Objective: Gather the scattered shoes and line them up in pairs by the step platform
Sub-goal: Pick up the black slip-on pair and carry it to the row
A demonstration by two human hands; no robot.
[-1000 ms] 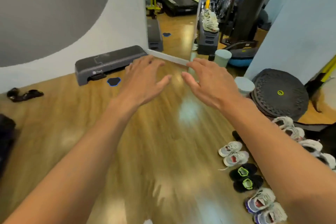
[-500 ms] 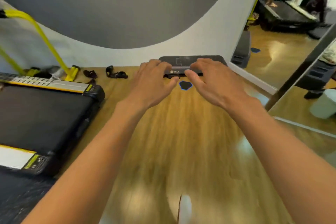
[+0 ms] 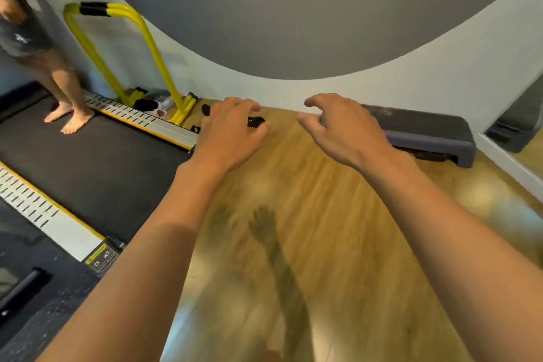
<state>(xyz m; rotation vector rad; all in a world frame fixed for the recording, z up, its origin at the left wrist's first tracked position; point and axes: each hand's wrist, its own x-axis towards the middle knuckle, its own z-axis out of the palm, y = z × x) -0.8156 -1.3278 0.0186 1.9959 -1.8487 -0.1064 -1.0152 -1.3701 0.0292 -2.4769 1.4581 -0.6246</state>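
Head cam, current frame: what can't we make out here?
Head view, black shoes by the wall: mostly hidden behind the left hand; count and pairing unclear.
Head view, step platform: its left end is covered by the right hand.
Head view, dark items at the yellow frame's foot: too small and blurred to call shoes.
Head view, person on the treadmill: cut off by the left edge.

Barefoot person [image 3: 63, 88] stood on the black treadmill [image 3: 97, 167] at left, and a yellow frame [image 3: 154, 50] rose just beyond its far end, against the grey-and-white wall [image 3: 293, 9]. Shiny wood floor [image 3: 338, 238] lay beside the treadmill.
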